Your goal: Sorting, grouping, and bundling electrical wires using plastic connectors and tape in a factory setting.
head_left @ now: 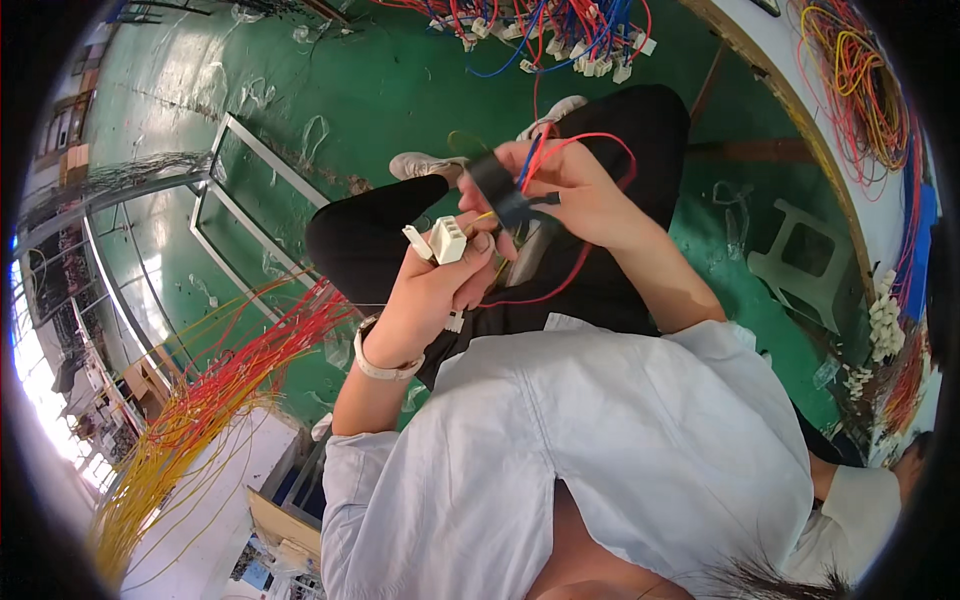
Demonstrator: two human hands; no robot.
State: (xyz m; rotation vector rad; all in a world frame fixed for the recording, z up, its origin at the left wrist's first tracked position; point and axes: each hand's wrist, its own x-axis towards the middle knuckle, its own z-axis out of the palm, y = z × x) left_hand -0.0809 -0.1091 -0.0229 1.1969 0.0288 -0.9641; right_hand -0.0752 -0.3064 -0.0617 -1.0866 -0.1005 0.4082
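Observation:
My left hand (435, 285), with a pale band on its wrist, grips a small white plastic connector (447, 240) between thumb and fingers. Just above it, my right hand (575, 190) holds a black roll of tape (497, 186) together with thin red and blue wires (590, 140). A red wire loops down from the hands across my lap. Both hands are close together over my knees in black trousers (370, 235). My light shirt fills the lower part of the view.
A long bundle of red and yellow wires (225, 395) lies on a white table at the left. Wire harnesses with white plugs (545, 35) lie on the green floor. Wire coils (860, 85) and white connectors (885, 325) sit at the right, next to a plastic stool (805, 260).

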